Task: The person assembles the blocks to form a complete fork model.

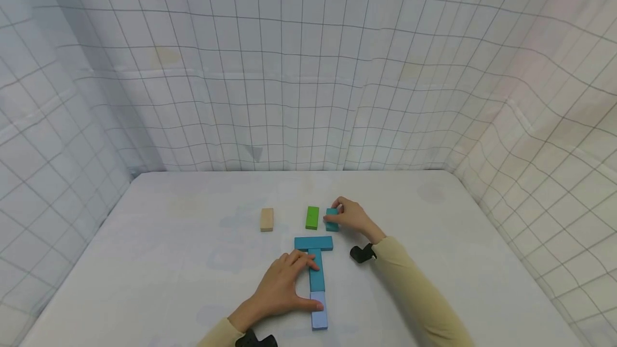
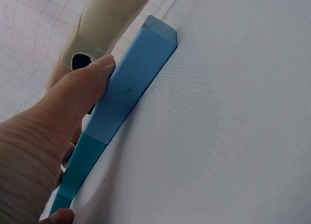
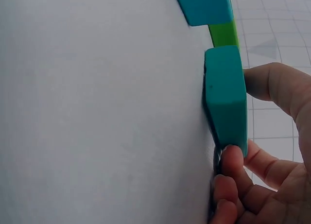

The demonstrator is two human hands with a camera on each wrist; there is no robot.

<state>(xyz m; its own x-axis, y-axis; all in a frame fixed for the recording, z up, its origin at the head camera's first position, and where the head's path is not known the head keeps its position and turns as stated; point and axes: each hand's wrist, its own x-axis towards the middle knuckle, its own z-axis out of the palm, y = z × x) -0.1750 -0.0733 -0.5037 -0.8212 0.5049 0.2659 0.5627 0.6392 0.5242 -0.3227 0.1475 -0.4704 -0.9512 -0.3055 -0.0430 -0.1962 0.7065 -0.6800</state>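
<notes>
My left hand (image 1: 281,289) lies over a T of flat blocks, its thumb on the lavender-blue block (image 1: 318,319) at the near end. Its fingertips reach the blue stem block (image 1: 316,280), which joins end to end with the lavender-blue one. Across the top runs a blue crossbar block (image 1: 313,243). Farther right, my right hand (image 1: 353,215) pinches a small teal block (image 3: 226,76) between thumb and fingers, beside a green block (image 1: 312,218). In the left wrist view, the thumb rests along the side of the lavender-blue block (image 2: 131,83).
A tan wooden block (image 1: 266,219) lies left of the green one. The white tabletop (image 1: 168,250) stretches out on both sides, bordered by white cloth walls (image 1: 299,68) with a grid pattern. A black wrist camera (image 1: 362,254) sits under the right sleeve.
</notes>
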